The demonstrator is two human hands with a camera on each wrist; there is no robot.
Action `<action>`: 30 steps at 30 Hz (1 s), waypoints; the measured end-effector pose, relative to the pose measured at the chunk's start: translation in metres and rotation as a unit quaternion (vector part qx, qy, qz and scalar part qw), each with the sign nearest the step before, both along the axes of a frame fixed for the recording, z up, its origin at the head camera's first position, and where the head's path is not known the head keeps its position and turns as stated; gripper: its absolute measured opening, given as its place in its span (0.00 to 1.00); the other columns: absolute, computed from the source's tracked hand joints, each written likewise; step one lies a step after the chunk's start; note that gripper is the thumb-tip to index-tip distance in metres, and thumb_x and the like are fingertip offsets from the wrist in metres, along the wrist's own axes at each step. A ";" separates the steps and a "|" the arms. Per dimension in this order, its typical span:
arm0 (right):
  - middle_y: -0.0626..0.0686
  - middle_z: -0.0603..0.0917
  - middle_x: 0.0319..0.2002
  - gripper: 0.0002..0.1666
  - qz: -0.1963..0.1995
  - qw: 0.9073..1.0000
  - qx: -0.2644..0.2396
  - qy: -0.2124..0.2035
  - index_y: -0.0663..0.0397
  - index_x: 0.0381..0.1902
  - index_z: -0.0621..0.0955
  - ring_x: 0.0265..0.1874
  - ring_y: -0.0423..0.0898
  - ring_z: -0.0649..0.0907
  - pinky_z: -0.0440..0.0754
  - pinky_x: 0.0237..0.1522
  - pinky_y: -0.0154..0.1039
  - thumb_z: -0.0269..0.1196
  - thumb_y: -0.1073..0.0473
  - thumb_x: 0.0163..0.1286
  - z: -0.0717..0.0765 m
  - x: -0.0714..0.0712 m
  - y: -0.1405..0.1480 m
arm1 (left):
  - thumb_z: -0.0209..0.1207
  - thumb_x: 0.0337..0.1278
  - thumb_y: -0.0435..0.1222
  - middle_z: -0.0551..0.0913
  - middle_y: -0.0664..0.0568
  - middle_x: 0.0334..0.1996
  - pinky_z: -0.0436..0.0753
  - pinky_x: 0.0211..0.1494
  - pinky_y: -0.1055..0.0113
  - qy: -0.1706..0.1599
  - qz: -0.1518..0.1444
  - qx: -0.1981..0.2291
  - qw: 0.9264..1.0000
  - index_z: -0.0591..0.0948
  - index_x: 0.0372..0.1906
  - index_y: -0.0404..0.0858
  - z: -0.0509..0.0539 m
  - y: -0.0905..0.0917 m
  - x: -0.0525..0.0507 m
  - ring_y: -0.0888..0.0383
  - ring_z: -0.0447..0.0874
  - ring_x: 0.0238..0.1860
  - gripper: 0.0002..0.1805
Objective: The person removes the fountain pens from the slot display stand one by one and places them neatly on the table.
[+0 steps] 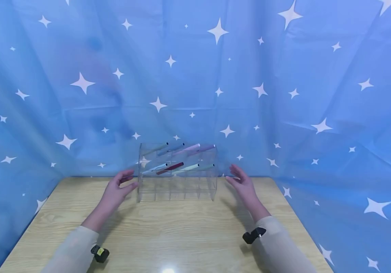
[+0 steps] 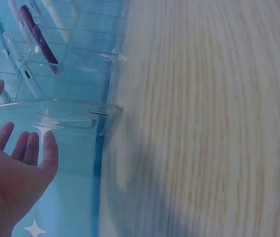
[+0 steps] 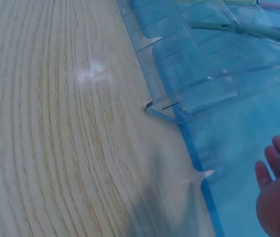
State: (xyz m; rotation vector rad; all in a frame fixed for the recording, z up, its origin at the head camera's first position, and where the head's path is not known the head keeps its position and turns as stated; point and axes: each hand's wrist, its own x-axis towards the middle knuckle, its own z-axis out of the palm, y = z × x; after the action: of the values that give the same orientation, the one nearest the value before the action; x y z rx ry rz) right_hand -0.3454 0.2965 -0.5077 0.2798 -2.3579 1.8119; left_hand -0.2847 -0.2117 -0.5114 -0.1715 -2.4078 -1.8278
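A clear acrylic pen rack stands at the back middle of the table in the head view. Pens lie slanted in its two upper tiers, among them a dark red pen, a pale green pen and a lilac pen. My left hand is beside the rack's left side, its fingers loosely bent and nothing held. On the other side, my right hand hovers a little way off the right panel with fingers spread. A green pen sticks out near that side in the right wrist view.
The rack rests on a light wood table, close to its back edge. A blue curtain with white stars hangs behind and at both sides. Small black devices sit on both sleeves.
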 end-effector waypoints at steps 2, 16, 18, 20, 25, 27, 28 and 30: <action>0.65 0.71 0.81 0.44 -0.003 1.000 -0.001 0.004 0.57 0.86 0.66 0.77 0.69 0.71 0.79 0.68 0.28 0.71 0.56 0.80 0.001 0.001 -0.002 | 0.69 0.78 0.41 0.72 0.38 0.79 0.82 0.62 0.70 -0.002 0.003 0.000 1.000 0.70 0.82 0.36 -0.001 0.001 0.001 0.37 0.69 0.78 0.36; 0.64 0.80 0.72 0.38 -0.040 0.997 -0.028 0.055 0.59 0.80 0.73 0.66 0.62 0.81 0.81 0.64 0.29 0.73 0.64 0.77 0.019 0.010 -0.025 | 0.71 0.76 0.37 0.74 0.35 0.76 0.88 0.62 0.61 -0.001 0.012 -0.001 1.000 0.72 0.79 0.32 -0.013 0.011 -0.003 0.36 0.75 0.74 0.34; 0.65 0.81 0.69 0.37 -0.050 0.996 -0.034 0.064 0.62 0.78 0.75 0.63 0.58 0.83 0.82 0.62 0.29 0.73 0.67 0.76 0.022 0.012 -0.031 | 0.71 0.75 0.38 0.76 0.36 0.75 0.90 0.59 0.61 -0.007 0.021 -0.004 1.000 0.73 0.78 0.33 -0.016 0.012 -0.003 0.37 0.76 0.72 0.34; 0.65 0.83 0.66 0.34 -0.064 0.995 -0.034 0.068 0.63 0.76 0.76 0.59 0.53 0.84 0.82 0.60 0.28 0.74 0.67 0.75 0.025 0.014 -0.038 | 0.72 0.75 0.40 0.77 0.37 0.73 0.92 0.57 0.59 -0.015 0.027 -0.005 1.000 0.75 0.77 0.34 -0.018 0.013 -0.004 0.38 0.78 0.71 0.34; 0.65 0.86 0.59 0.29 -0.082 0.992 -0.025 0.092 0.64 0.69 0.81 0.53 0.47 0.85 0.84 0.57 0.28 0.75 0.67 0.74 0.033 0.019 -0.053 | 0.73 0.74 0.39 0.80 0.34 0.71 0.93 0.56 0.58 -0.019 0.034 -0.003 0.999 0.76 0.75 0.33 -0.021 0.018 -0.003 0.36 0.81 0.69 0.32; 0.65 0.86 0.58 0.28 -0.078 0.992 -0.015 0.099 0.63 0.69 0.80 0.52 0.47 0.86 0.85 0.57 0.28 0.75 0.66 0.74 0.035 0.021 -0.058 | 0.73 0.74 0.38 0.80 0.33 0.70 0.93 0.56 0.60 -0.019 0.038 0.000 0.999 0.78 0.74 0.32 -0.021 0.019 -0.002 0.35 0.82 0.69 0.31; 0.66 0.86 0.58 0.29 -0.076 0.992 -0.009 0.100 0.63 0.69 0.80 0.52 0.47 0.86 0.85 0.57 0.28 0.75 0.66 0.74 0.036 0.021 -0.060 | 0.72 0.74 0.38 0.81 0.33 0.70 0.93 0.56 0.60 -0.021 0.039 0.001 0.999 0.78 0.73 0.32 -0.021 0.020 -0.002 0.35 0.82 0.68 0.30; 0.66 0.86 0.58 0.29 -0.071 0.993 -0.003 0.099 0.63 0.70 0.80 0.52 0.49 0.87 0.85 0.58 0.29 0.75 0.66 0.74 0.036 0.021 -0.065 | 0.72 0.74 0.38 0.81 0.32 0.69 0.93 0.56 0.60 -0.025 0.039 0.004 0.999 0.79 0.73 0.31 -0.022 0.021 -0.002 0.34 0.83 0.68 0.29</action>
State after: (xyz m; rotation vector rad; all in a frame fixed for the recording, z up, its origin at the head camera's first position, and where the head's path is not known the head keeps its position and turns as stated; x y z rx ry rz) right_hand -0.3244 0.2320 -0.4718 0.2693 -2.1779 1.6461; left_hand -0.2869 -0.1910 -0.5332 -0.0309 -2.4019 -1.8296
